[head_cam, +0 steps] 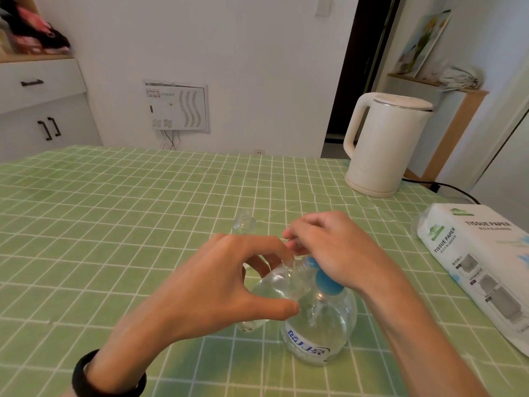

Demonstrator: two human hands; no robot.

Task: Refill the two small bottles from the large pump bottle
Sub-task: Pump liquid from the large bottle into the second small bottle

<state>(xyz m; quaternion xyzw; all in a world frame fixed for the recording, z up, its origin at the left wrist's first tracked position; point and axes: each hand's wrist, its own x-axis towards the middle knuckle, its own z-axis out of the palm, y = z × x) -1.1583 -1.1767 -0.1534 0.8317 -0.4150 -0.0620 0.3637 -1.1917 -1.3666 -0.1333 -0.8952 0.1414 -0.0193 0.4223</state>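
Clear small bottle (274, 285), gripped by my left fingers (257, 244), must hug the spout (311, 263) while my right fingers (303, 228), clasping the large pump bottle (323, 325) head, press slowly.

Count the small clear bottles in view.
2. One small bottle tilted in the left hand at the spout of the pump bottle; a second small bottle, blurry, on the table farther back.

Large pump bottle (320, 330): upright on the green checked tablecloth (114, 224).
Right hand (333, 249): on top of it, my fingers curled over the blue pump head (328, 284).
Left hand (226, 285): just left of it, gripping a small bottle (282, 282), tilted, mouth at the nozzle.
Second small bottle (244, 223): behind it, apart, blurred.
Kettle (383, 144): far behind it, rightward.
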